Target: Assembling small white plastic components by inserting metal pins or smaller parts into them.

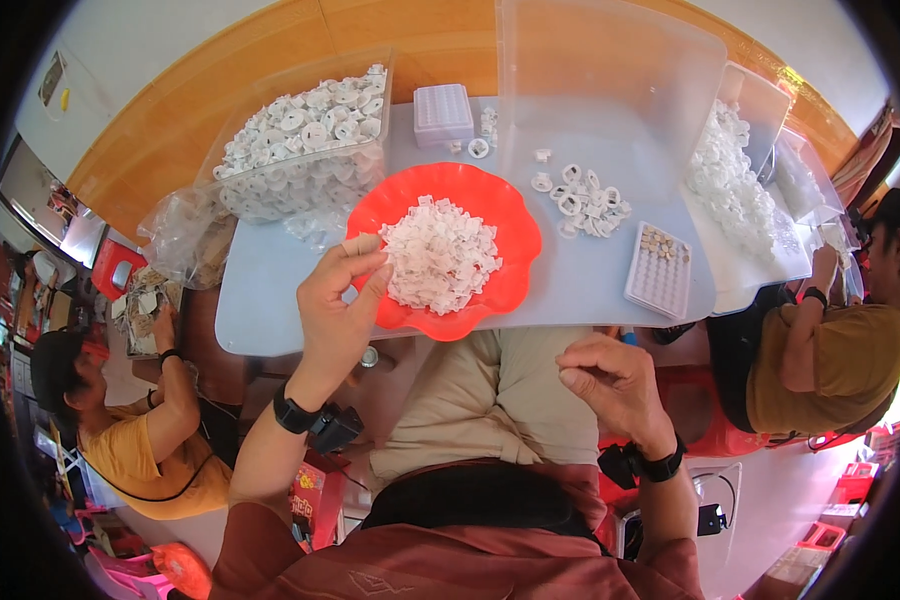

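Observation:
My left hand (342, 290) is at the left rim of a scalloped red bowl (515, 225), its thumb and fingers bent together in a pinch. Whatever lies between those fingertips is too small to make out. Heaped in the bowl are many small white plastic pieces (442, 255). Over my right thigh, off the table's front edge, my right hand (618, 388) is closed with thumb against forefinger; what it may hold is hidden. Loose white ring-shaped parts (590, 203) lie right of the bowl, beside a white gridded tray (655, 285) with small brass-coloured pieces in some cells.
A clear bin (305, 165) full of white round parts stands at the left back. Behind the bowl is a stack of pale trays (443, 112). An upright clear panel (610, 90) rises at the back. Two other people work nearby, one on the left (155, 440), one on the right (835, 355).

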The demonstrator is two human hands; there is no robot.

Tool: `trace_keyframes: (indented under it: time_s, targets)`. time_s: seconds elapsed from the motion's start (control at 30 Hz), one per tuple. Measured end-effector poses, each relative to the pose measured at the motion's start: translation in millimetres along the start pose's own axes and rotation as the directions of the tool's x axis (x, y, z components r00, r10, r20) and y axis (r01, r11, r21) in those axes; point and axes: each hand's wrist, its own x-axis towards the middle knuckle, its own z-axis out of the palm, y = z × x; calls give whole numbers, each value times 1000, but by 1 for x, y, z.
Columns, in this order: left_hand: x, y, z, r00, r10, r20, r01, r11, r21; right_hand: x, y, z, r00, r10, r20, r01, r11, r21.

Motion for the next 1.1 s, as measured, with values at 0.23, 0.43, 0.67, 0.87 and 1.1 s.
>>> trace_keyframes:
  time_s: [0.23,0.43,0.67,0.87,1.1]
  targets:
    - [-17,6,12,987,161,12,-160,970,181,42,-36,-2,997,-80,9,80,979,-188]
    - [-31,12,16,946,324,12,-316,913,259,76,-33,-11,972,-232,-45,196,898,-393]
    - [-43,12,23,927,375,1,-368,907,203,133,5,-38,965,-244,-101,88,656,-749]
    - [-56,21,28,895,444,42,-444,879,175,165,31,-31,993,-70,-95,-55,445,-894]
    - [-71,31,34,861,492,127,-503,860,81,176,49,-29,990,-114,-84,-32,398,-917]
